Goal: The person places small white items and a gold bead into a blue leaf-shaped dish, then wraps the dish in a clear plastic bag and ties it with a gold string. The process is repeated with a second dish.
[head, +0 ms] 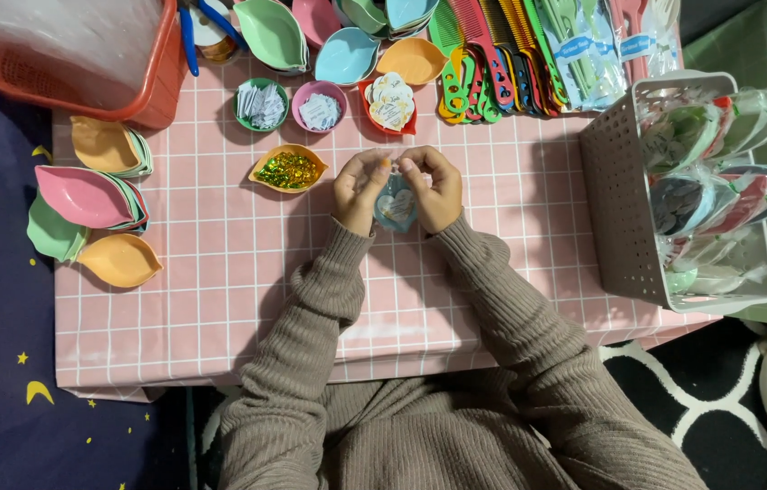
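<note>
The small blue leaf-shaped dish point(396, 205), mid-frame above the pink grid cloth point(220, 272), sits pinched between my left hand point(358, 191) and right hand point(436, 189), fingers closed on its top edge; I judge I'm mid-filling, needing a steady grip next.

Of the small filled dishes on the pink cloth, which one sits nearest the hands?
The orange leaf-shaped dish holding shiny gold-green bits, just beside the left hand. The green, pink and red filled dishes sit farther back.

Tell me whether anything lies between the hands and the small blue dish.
Nothing visible does. Both the left hand and right hand already pinch the small blue dish directly, above the pink tablecloth.
</note>
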